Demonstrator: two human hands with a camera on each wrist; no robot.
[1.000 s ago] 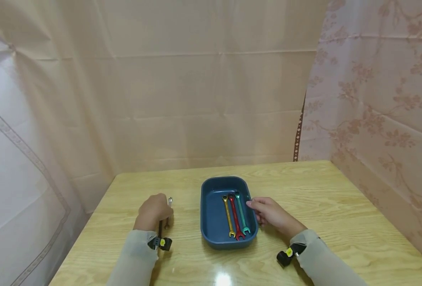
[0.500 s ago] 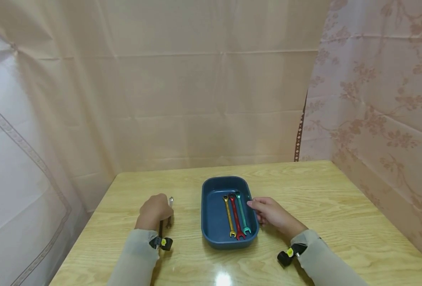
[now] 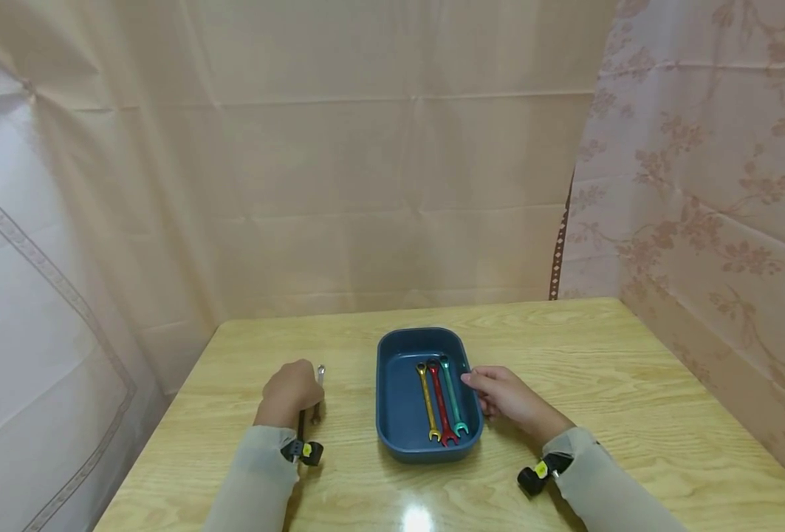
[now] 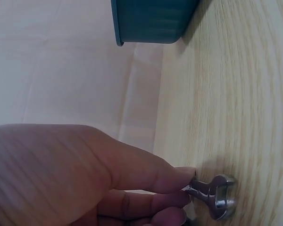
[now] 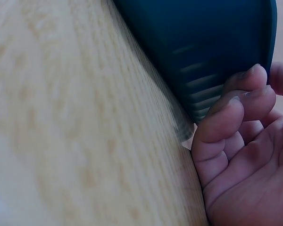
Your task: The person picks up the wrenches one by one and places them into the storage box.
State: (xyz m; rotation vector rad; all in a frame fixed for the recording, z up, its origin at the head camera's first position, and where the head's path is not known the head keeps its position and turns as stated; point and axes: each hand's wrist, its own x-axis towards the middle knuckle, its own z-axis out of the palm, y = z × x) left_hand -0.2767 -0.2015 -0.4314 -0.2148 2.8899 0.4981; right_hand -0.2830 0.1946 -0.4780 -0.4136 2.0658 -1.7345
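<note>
Left of the tray, my left hand (image 3: 292, 391) pinches a silver combination wrench (image 3: 321, 374) between thumb and fingers. Its open end (image 4: 218, 197) sticks out past the fingertips, close to the tabletop, in the left wrist view; the hand covers much of the shank. My right hand (image 3: 506, 397) grips the right side of a blue rectangular tray (image 3: 392, 448), thumb at the rim and curled fingers against the ribbed outer wall (image 5: 198, 80). Inside the tray lie a yellow wrench (image 3: 427, 403), a red wrench (image 3: 440, 399) and a green wrench (image 3: 454, 399), side by side.
The light wood table (image 3: 565, 347) runs back to a beige cloth hanging (image 3: 392, 185). A flowered curtain (image 3: 718, 185) borders its right side, and a white cloth (image 3: 33, 332) hangs on the left. Both wrists wear small black cameras.
</note>
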